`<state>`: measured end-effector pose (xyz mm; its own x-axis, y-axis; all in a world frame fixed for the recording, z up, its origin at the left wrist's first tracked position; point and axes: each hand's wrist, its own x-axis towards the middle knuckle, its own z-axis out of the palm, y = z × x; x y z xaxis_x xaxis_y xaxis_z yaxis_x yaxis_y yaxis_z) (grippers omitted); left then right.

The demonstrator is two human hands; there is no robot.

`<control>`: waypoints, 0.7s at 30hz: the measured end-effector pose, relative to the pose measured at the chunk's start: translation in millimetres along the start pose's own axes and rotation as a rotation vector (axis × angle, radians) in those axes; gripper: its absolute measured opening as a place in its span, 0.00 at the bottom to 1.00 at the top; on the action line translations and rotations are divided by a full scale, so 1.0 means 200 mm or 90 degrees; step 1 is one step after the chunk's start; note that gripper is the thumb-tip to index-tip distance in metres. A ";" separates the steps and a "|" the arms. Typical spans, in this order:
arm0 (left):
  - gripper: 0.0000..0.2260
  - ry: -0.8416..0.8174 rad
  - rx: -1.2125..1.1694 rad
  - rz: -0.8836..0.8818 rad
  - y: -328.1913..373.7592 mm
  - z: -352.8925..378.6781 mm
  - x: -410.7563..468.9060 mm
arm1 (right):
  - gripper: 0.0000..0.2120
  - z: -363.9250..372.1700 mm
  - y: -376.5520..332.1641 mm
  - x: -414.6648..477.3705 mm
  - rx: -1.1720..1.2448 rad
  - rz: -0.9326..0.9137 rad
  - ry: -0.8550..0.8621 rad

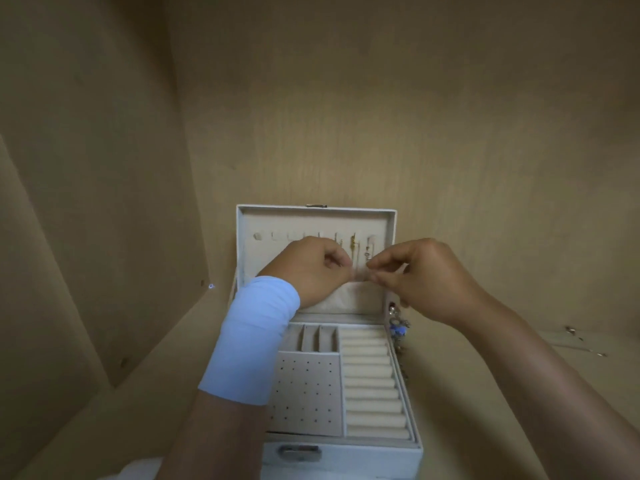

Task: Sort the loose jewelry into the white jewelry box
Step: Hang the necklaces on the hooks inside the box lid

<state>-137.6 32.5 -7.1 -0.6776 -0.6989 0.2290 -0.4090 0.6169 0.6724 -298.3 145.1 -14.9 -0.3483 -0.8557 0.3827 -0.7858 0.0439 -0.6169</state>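
The white jewelry box (414, 445) stands open on a wooden shelf, its lid (247, 237) upright at the back. Hooks in the lid carry a few thin chains (353, 245). My left hand (311, 271) and my right hand (426, 275) meet in front of the lid, fingertips pinched together around something thin and small, a necklace chain as far as I can tell. The tray below shows ring rolls (370, 382), a dotted earring panel (304, 396) and small slots (311, 337). More loose jewelry with a blue piece (398, 330) lies against the box's right side.
A light blue band (252, 341) wraps my left wrist. A few small jewelry bits (571, 330) and a thin chain (588, 351) lie on the shelf at right. Wooden walls close in at the left and back. The box has a metal front latch (299, 453).
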 end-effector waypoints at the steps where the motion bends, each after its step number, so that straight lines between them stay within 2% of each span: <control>1: 0.03 -0.002 -0.003 0.018 0.04 0.05 0.00 | 0.05 -0.05 0.06 -0.03 -0.009 0.020 0.004; 5: 0.03 -0.037 0.005 0.074 0.21 0.28 -0.03 | 0.04 -0.25 0.34 -0.14 -0.062 0.122 -0.019; 8: 0.04 -0.110 -0.008 0.076 0.33 0.48 -0.04 | 0.06 -0.35 0.56 -0.22 -0.177 0.170 -0.062; 11: 0.08 -0.161 0.077 0.086 0.41 0.68 0.03 | 0.06 -0.39 0.74 -0.27 -0.283 0.211 -0.089; 14: 0.10 -0.226 0.172 0.066 0.48 0.86 0.12 | 0.09 -0.40 0.86 -0.32 -0.340 0.208 -0.101; 18: 0.17 -0.270 0.282 0.029 0.48 1.03 0.22 | 0.20 -0.35 0.94 -0.31 -0.348 0.174 -0.135; 21: 0.16 -0.296 0.393 0.051 0.47 1.11 0.25 | 0.21 -0.32 0.97 -0.32 -0.341 0.145 -0.171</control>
<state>-346.1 135.4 -88.6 -0.8509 -0.5036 -0.1498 -0.5213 0.8447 0.1215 -461.8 240.6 -115.2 -0.4504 -0.8912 0.0540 -0.8782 0.4314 -0.2065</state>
